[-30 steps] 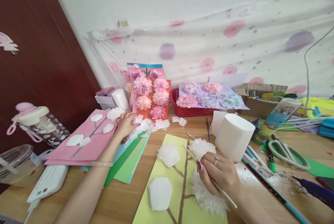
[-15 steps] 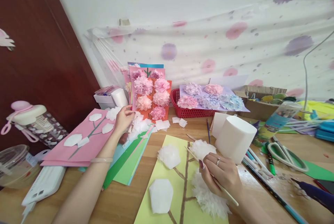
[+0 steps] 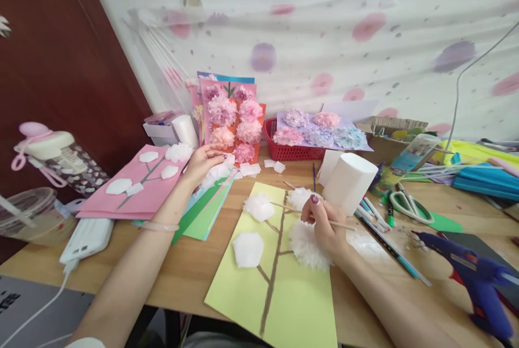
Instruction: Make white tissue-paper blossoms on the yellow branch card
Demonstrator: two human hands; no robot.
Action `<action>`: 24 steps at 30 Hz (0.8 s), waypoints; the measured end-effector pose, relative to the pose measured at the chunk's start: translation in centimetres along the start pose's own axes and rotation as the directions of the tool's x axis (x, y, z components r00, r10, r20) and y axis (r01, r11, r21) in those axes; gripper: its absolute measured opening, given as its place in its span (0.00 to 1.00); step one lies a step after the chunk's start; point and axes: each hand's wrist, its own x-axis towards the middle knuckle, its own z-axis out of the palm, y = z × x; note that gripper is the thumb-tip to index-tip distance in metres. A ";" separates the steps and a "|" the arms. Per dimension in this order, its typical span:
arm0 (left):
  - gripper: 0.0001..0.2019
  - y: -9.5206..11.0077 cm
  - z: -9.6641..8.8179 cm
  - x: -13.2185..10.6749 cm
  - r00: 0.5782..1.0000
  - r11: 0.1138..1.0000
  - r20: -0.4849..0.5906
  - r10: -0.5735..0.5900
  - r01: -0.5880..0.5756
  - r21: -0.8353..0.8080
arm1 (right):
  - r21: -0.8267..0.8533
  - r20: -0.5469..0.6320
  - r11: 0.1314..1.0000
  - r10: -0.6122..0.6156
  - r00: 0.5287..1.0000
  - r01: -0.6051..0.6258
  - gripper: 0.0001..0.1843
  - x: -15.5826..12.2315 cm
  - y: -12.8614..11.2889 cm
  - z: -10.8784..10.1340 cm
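Note:
My right hand (image 3: 326, 223) grips a thin wooden stick (image 3: 290, 207), whose far end points at the upper left white tissue flower (image 3: 259, 207). Beneath it lies a yellow card (image 3: 300, 299) with a brown painted branch (image 3: 272, 272). Two more fluffy white flowers (image 3: 308, 245) sit on the card's right side, partly covered by that hand. A flat white paper polygon (image 3: 248, 249) is at the lower left branch. My left hand (image 3: 205, 164) reaches over loose white tissue pieces (image 3: 213, 176), fingers stretched out; whether the fingertips touch a piece is unclear.
A pink card (image 3: 138, 191) with white paper shapes lies left, near a power strip (image 3: 87, 240) and a bottle (image 3: 65, 159). A white paper roll (image 3: 351, 180), scissors (image 3: 411, 207) and a glue gun (image 3: 466, 267) are right. A red basket (image 3: 292, 152) stands behind.
My left hand has moved right over the tissue pieces, its fingers now reaching further. My right hand has turned the stick flatter, its tip now at the upper left flower. The view has tilted down.

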 end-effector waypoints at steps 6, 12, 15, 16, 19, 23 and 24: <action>0.25 0.5 1.8 -4.0 0.968 0.998 0.251 -0.006 -0.009 0.055 | 0.214 0.006 0.955 0.208 0.978 -0.204 0.30 0.6 -0.5 1.4; 0.23 1.3 2.9 -5.2 0.889 0.989 0.456 -0.021 -0.047 0.137 | 0.254 0.061 0.938 0.227 0.972 -0.236 0.30 1.2 -0.9 2.4; 0.23 1.0 3.5 -5.4 0.857 0.979 0.512 -0.055 -0.053 0.194 | 0.248 0.066 0.933 0.254 0.965 -0.262 0.30 1.5 -0.9 2.7; 0.23 0.8 3.8 -5.5 0.853 0.973 0.517 -0.074 -0.052 0.226 | 0.250 0.062 0.927 0.272 0.960 -0.279 0.30 1.6 -0.9 2.9; 0.24 -0.2 4.8 -5.7 0.850 0.949 0.510 -0.133 -0.039 0.312 | 0.294 0.064 0.892 0.340 0.938 -0.344 0.30 1.9 -0.6 3.1; 0.24 -1.2 5.7 -5.9 0.870 0.915 0.475 -0.128 -0.081 0.395 | 0.346 0.031 0.858 0.394 0.918 -0.380 0.29 2.1 -0.3 3.1; 0.23 -1.4 5.9 -5.9 0.880 0.904 0.462 -0.112 -0.102 0.414 | 0.346 -0.005 0.864 0.391 0.920 -0.366 0.29 2.1 -0.3 3.0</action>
